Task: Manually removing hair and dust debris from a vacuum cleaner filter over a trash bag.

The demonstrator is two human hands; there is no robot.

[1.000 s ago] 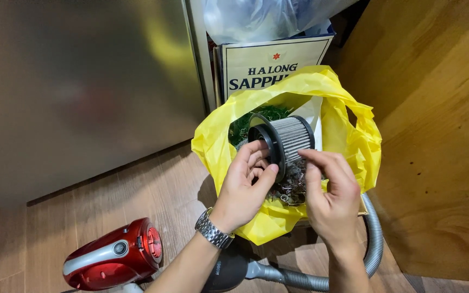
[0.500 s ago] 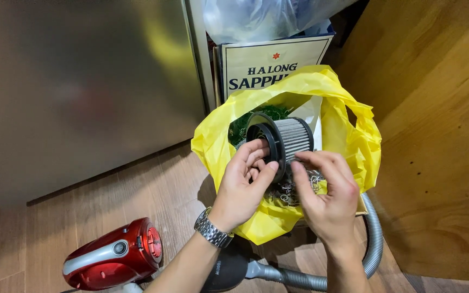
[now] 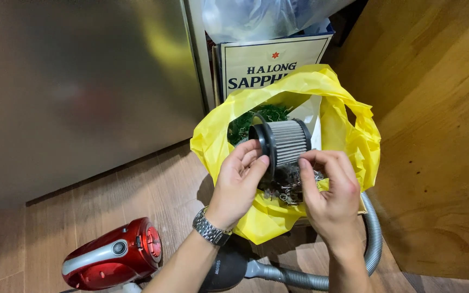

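A round pleated vacuum filter (image 3: 283, 142) with a black rim is held over an open yellow plastic bag (image 3: 354, 141). My left hand (image 3: 238, 182), with a metal watch on the wrist, grips the filter's black rim. My right hand (image 3: 329, 192) pinches at a clump of grey dust and hair (image 3: 286, 187) hanging from the underside of the filter. Green material and other rubbish lie inside the bag.
A red vacuum cleaner body (image 3: 112, 255) lies on the wooden floor at lower left, its grey hose (image 3: 373, 239) curving around the bag. A cardboard box (image 3: 272, 62) with a clear plastic bag stands behind. A steel appliance panel (image 3: 77, 87) is left, a wooden wall (image 3: 441, 135) right.
My right hand has closed in on the dust clump under the filter, fingers curling tighter. The filter and left hand stay nearly still.
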